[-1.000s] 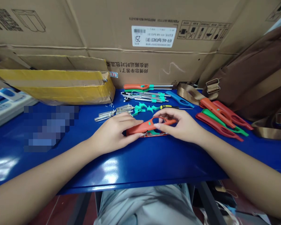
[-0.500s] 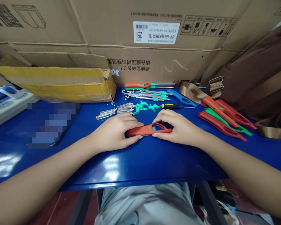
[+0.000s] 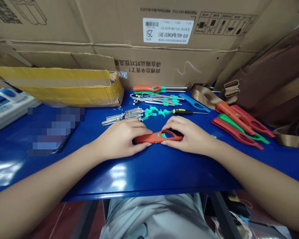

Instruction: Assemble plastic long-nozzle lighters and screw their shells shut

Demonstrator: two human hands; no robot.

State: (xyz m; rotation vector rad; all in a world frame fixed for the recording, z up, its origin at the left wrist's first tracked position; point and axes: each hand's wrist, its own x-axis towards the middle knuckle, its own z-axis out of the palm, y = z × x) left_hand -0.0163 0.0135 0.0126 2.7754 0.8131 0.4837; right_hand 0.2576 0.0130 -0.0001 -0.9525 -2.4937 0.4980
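An orange long-reach lighter (image 3: 153, 136) lies level just over the front half of the blue table, held at both ends. My left hand (image 3: 121, 137) is closed round its left, rear end, thumb in front and fingers behind. On the other side my right hand (image 3: 186, 135) pinches the ring-shaped part, where a bit of teal trigger shows inside the loop. Both palms hide the lighter's ends. Beyond the hands lie loose teal triggers (image 3: 151, 112), clear fuel tanks (image 3: 134, 114) and a black-and-yellow screwdriver (image 3: 183, 112).
Metal lighter tubes with wires (image 3: 159, 99) lie behind, near an orange assembled lighter (image 3: 146, 88). Red, green and orange lighter casings (image 3: 235, 116) are piled at right; a blue casing (image 3: 193, 102) lies nearer the middle. A yellow-taped carton (image 3: 84, 94) and power strip (image 3: 13, 111) stand left.
The view has shifted very slightly. Both hands keep their hold on the orange lighter in nearly the same place; a little more teal shows inside its loop.
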